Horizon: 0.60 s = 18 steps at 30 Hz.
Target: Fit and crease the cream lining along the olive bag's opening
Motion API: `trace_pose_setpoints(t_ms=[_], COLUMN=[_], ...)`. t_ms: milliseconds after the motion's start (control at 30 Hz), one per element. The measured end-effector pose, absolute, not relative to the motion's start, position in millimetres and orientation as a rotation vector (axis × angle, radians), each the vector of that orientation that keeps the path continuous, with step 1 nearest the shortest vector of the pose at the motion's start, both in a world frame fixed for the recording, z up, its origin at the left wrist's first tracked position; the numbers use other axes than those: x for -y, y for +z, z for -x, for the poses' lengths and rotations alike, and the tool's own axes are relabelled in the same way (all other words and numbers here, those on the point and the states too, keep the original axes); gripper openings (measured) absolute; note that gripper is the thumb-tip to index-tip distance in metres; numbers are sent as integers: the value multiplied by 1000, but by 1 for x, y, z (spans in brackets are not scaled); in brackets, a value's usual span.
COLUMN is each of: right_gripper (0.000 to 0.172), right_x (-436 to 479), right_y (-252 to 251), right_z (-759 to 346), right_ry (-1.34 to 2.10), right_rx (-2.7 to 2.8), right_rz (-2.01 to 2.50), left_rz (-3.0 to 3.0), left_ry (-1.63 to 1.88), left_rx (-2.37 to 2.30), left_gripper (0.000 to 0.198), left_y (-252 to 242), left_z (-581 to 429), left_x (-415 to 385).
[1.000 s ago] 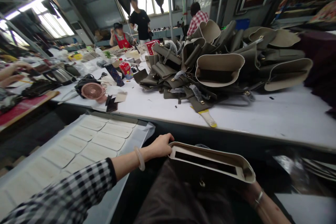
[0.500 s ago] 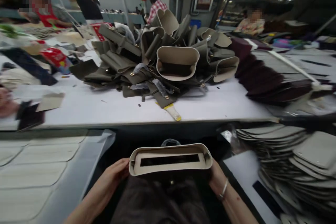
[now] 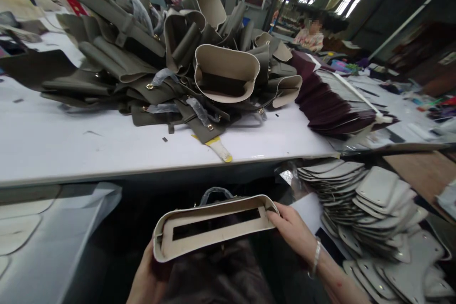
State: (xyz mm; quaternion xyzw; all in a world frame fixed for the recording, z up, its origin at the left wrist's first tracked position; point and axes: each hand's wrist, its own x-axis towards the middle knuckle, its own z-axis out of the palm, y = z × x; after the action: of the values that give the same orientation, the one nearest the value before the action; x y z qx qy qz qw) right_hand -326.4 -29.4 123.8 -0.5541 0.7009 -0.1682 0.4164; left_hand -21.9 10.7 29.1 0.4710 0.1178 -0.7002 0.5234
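grey-brown bag pieces (image 3: 183, 52) lie in a wide heap beyond the held bag (image 3: 213, 240), spread over a white tabletop (image 3: 89, 152) whose near edge runs just past it. one cream-lined bag (image 3: 228, 69) in that heap turns its open mouth toward the held bag. a flat white strip with yellow ends (image 3: 223, 151) lies partly under the heap's front, between it and the held bag. beyond and to the right of the held bag, dark maroon sheets (image 3: 324, 99) stand layered beside the heap. nearer, on its right, pale panels with small holes (image 3: 381, 209) are piled in overlapping stacks, close to the right forearm. to its left, well apart, more pale panels (image 3: 17, 232) lie beside a translucent plastic sheet (image 3: 67, 247). far past it, a person in a patterned top (image 3: 308, 40) is partly in view.

the held bag is in front of the wearer, over dark cloth (image 3: 217, 275), mouth up and slightly tilted, its plastic-wrapped handle (image 3: 215, 194) arching behind the rim. the right hand (image 3: 290, 228) pinches the rim at its right end, one digit inside the mouth. the left hand (image 3: 151, 266) rests against the left end; its fingers are hidden, so how far they close cannot be told.
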Motion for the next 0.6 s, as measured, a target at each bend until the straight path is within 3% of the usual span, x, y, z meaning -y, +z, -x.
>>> trace_pose_setpoints(t_ms=[300, 600], right_gripper=[22, 31], right_x=[43, 37], right_y=[115, 95], right_z=[319, 324], right_ry=[-267, -380], right_rx=[-1794, -1749], right_rz=[1336, 1270], left_rz=[-1105, -1147], left_ry=[-1686, -1717], left_rx=[-344, -410], left_gripper=[64, 61], left_y=[52, 59], left_z=[33, 33], left_x=[-7, -3])
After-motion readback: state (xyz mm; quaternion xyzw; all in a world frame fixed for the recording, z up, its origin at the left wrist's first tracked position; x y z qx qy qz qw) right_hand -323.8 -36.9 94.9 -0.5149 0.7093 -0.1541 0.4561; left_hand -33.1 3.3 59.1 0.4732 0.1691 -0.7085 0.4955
